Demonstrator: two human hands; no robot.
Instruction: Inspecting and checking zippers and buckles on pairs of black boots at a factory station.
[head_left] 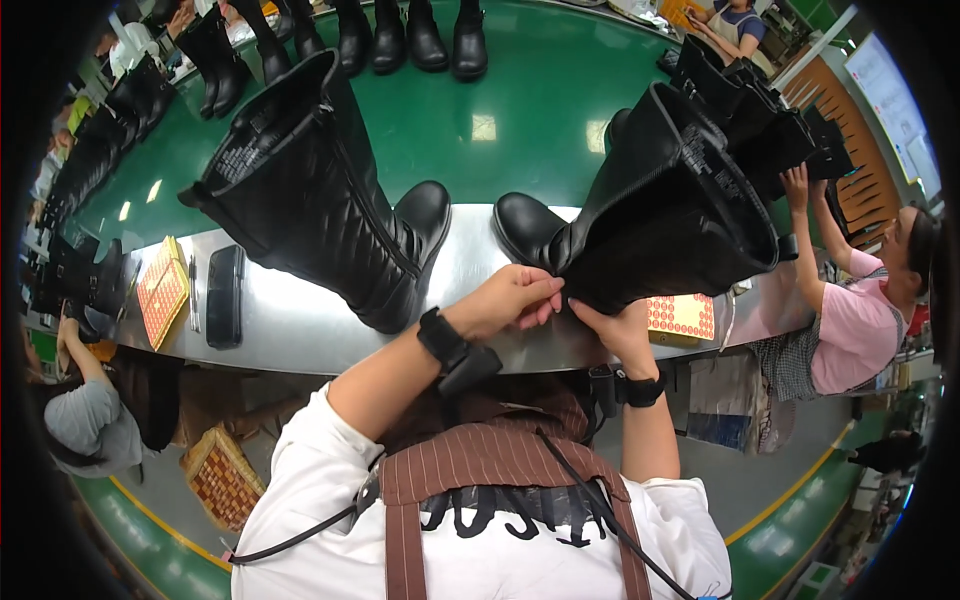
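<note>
Working at the ankle of a tall black boot [640, 235] looks to be the step in hand, most likely some small fastening or trimming around its strap. The left hand [515, 300] has its thumb and forefinger pressed together right at the ankle, other fingers curled; whether a strap end or something finer is caught between the tips, I cannot tell. Just to the right of it, the right hand [622, 335] sets its thumb against the lower part of the same boot, with its fingers mostly hidden, so how firmly it grips cannot be told. That boot is directly ahead of both hands, toe pointing left, open shaft rising away to the right over the right hand.

Left of the left hand and a little ahead, a second boot [330, 200] is on the metal edge of the surface [290, 325], toe turned toward the first. Farther left lie a phone [225, 298] and a yellow sticker sheet [163, 290] with red marks; another such sheet [680, 315] is just beyond the right hand.

In my judgement, the next move calls for a steady brace from the right hand while the left fingertips work finely, without scuffing the leather-like face. With 2 hands so close, the 1 risk is crowding the strap and hiding it from view.
</note>
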